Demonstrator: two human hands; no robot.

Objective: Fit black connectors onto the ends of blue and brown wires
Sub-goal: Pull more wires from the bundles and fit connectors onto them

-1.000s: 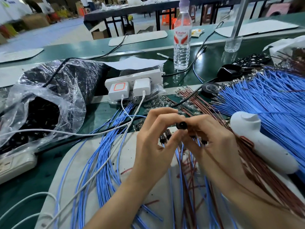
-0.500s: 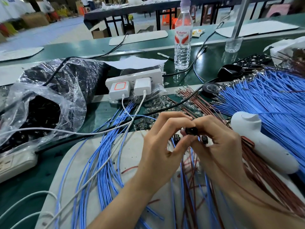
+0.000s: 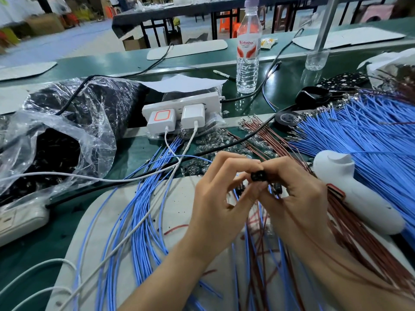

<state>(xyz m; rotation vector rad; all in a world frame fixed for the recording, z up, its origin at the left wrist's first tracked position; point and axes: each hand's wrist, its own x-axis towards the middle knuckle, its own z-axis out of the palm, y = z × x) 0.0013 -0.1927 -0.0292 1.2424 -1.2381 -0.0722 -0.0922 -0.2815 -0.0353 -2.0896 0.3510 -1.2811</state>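
My left hand (image 3: 221, 198) and my right hand (image 3: 298, 194) meet above a white mat (image 3: 125, 221), fingertips pinched together around a small black connector (image 3: 258, 176). My right hand also keeps more black connectors (image 3: 278, 188) tucked under its fingers, with thin brown and blue wires trailing down from both hands. A big fan of blue wires (image 3: 363, 135) lies at the right, brown wires (image 3: 368, 250) lie beneath my right forearm, and a bundle of blue wires (image 3: 143, 221) crosses the mat at the left. Which wire end sits in the connector is hidden by my fingers.
A clear plastic bag of black connectors (image 3: 47, 151) lies at the left. A white power strip with two chargers (image 3: 179, 113) stands behind the hands, a water bottle (image 3: 248, 52) farther back. A white handheld tool (image 3: 350, 191) rests right of my right hand. Black tape roll (image 3: 286, 118).
Both hands, still pinched on the connector, have drifted slightly right and down toward me. The fingers have closed tighter over the connector.
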